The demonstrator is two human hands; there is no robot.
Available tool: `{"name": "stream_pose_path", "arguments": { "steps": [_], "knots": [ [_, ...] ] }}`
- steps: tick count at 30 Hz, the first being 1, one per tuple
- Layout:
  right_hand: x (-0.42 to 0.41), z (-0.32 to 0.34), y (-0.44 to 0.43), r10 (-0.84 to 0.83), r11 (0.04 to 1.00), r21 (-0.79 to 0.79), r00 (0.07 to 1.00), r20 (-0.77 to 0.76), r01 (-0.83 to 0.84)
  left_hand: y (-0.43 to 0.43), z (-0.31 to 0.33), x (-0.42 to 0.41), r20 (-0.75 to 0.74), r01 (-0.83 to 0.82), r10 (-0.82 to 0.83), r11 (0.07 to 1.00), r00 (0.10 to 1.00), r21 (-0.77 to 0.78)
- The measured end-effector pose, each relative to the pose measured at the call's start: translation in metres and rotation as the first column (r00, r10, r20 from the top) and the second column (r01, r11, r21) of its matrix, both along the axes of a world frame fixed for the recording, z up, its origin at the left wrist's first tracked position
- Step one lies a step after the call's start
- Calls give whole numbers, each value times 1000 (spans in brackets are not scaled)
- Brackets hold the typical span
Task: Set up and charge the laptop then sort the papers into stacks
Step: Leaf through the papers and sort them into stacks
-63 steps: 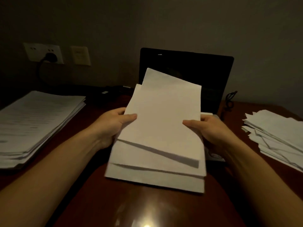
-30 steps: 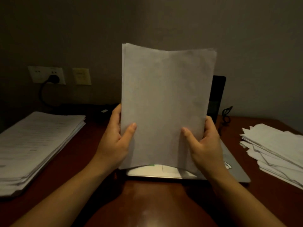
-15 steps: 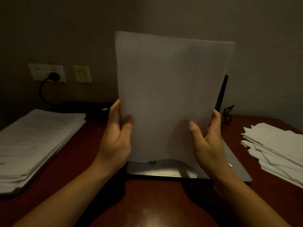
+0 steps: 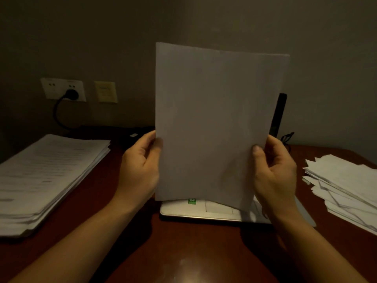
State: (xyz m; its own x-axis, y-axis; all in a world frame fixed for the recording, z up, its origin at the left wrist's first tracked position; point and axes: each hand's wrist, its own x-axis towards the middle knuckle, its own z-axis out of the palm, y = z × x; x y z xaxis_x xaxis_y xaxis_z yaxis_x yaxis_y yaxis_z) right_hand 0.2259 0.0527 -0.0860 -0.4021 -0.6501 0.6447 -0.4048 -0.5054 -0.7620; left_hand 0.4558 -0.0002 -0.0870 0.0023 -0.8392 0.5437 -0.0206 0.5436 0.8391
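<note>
At left, a tall stack of printed white sheets (image 4: 47, 176) lies on the dark wooden worktop (image 4: 183, 252). The left hand (image 4: 140, 166) and right hand (image 4: 273, 172) each grip a side edge of the blank white paper bundle (image 4: 214, 123), which was fanned flat two seconds ago and now stands upright and squared above the open silver laptop (image 4: 204, 213). The bundle appears ready for stacking; an untidy white paper pile (image 4: 342, 186) lies at right.
</note>
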Motion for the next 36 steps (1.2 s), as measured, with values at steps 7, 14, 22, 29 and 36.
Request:
{"name": "stream_pose_path", "arguments": {
  "steps": [7, 14, 22, 29, 36],
  "knots": [
    [-2, 1, 1, -16, 1000, 22, 1000, -11, 16, 1, 2, 1, 3, 28, -28, 1000, 1000, 2],
    [-1, 6, 4, 8, 999, 32, 1000, 17, -8, -7, 8, 17, -59, -71, 76, 994, 995, 77],
    [44, 9, -16, 153, 965, 200, 984, 95, -169, -17, 12, 85, -24, -185, 207, 917, 978, 354],
    [139, 0, -55, 254, 840, 423, 935, 246, -340, -39, 20, 191, 89, -246, 236, 803, 968, 542],
    [232, -16, -89, 331, 642, 565, 852, 406, -519, -51, 13, 289, 363, -502, 351, 676, 863, 540]
  ]
}}
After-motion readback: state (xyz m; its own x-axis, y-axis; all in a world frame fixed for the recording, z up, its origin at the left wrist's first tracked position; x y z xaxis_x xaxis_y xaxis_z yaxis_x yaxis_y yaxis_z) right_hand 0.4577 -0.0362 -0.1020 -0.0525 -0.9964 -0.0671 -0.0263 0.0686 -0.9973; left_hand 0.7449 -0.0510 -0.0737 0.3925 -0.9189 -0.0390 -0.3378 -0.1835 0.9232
